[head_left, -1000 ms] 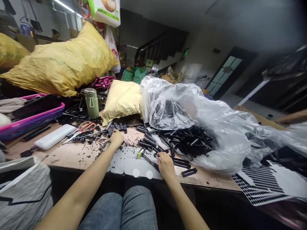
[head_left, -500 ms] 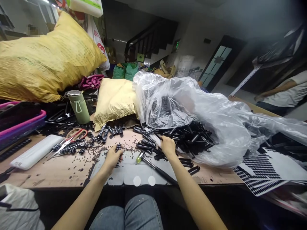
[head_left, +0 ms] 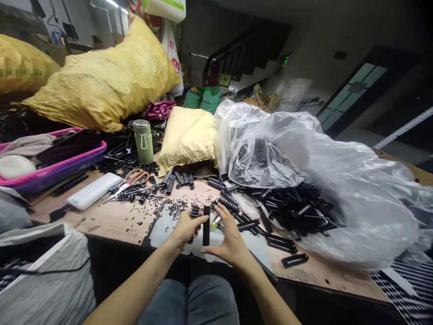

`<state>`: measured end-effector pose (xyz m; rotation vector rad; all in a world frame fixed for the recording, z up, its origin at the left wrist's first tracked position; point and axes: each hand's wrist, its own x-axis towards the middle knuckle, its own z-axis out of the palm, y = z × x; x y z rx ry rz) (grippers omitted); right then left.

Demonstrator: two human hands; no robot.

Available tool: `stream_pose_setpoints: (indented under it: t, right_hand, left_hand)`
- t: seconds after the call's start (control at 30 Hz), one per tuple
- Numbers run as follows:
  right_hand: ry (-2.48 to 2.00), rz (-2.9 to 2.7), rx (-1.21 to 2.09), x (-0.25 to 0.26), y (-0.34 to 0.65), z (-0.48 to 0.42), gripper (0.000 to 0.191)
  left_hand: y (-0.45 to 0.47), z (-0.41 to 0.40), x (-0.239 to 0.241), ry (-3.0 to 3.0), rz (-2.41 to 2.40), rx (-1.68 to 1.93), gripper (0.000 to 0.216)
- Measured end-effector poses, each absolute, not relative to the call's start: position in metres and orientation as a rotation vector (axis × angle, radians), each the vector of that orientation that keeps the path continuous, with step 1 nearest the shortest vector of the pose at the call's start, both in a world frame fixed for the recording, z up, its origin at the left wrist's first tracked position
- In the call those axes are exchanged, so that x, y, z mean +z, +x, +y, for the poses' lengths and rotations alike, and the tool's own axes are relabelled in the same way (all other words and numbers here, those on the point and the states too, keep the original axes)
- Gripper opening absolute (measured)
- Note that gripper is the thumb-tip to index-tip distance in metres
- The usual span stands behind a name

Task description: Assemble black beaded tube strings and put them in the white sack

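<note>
My right hand (head_left: pixel 233 239) has been coming back from the pile of black pieces (head_left: pixel 304 212) and is now sitting beside my left hand (head_left: pixel 185 228). From far off, I am seeing the left hand curling closed around a dotted black tube (head_left: pixel 195 212), its thumb poking toward a plain black strip (head_left: pixel 206 234). That strip is showing between both hands, at the near side of the table (head_left: pixel 111 221). The right hand is making a wide C about it, thumb by the near end, fingers by the far end; I cannot tell if it is gripping. I think I should be holding the strip by its ends, keeping it straight and squeezing softly, as it is looking thin. The tube is looking round and bumpy, the strip flat and smooth. A shiny hammer (head_left: pixel 215 222) with a yellow-green end is lying close by, and a crinkly clear bag (head_left: pixel 341 180) is spreading around the pile.
</note>
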<state>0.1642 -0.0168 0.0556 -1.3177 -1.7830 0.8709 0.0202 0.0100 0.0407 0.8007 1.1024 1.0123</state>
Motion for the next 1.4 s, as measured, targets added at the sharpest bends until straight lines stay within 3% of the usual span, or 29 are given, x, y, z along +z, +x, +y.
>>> stream_pose_setpoints:
  t: [0.03,0.1,0.27,0.33,0.4,0.47,0.63,0.87,1.07,1.23,1.4]
  right_hand:
    - [-1.314,-1.809,0.838,0.059,0.163,-0.018,0.102]
    - [-1.408,-1.632,1.009,0.063,0.16,-0.018,0.102]
    - [-1.338,-0.783,1.885,0.061,0.141,-0.021,0.074]
    - [-1.174,-0.69,2.046,0.058,0.134,-0.023,0.063]
    - [-1.147,-0.666,1.976,0.054,0.133,-0.022,0.053]
    - [-1.223,-0.743,1.701,0.049,0.138,-0.02,0.052]
    - [-1.25,-1.416,1.106,0.049,0.155,-0.026,0.102]
    - [-1.073,-2.07,0.797,0.065,0.152,-0.046,0.106]
    - [-1.065,-2.211,0.777,0.061,0.146,-0.045,0.1]
    - [-1.143,-2.185,0.779,0.052,0.144,-0.043,0.108]
    - [-1.25,-2.093,0.778,0.046,0.14,-0.043,0.101]
  left_hand:
    - [0.017,0.008,0.041,0.819,1.147,1.037,0.035]
    - [0.012,0.004,0.04,0.927,1.249,1.149,0.03]
    - [0.014,-0.012,0.04,1.581,1.149,1.361,0.017]
    - [0.017,-0.017,0.04,1.696,1.099,1.347,0.016]
    - [0.018,-0.018,0.04,1.627,1.116,1.331,0.015]
    - [0.016,-0.017,0.042,1.401,1.09,1.287,0.024]
    - [0.01,-0.014,0.046,0.888,0.9,1.088,0.043]
    - [0.01,-0.016,0.049,0.739,0.933,0.993,0.051]
    - [0.014,-0.019,0.053,0.583,0.878,1.057,0.031]
    - [0.018,-0.022,0.052,0.606,0.908,1.01,0.032]
    - [0.018,-0.016,0.052,0.61,0.96,0.931,0.03]
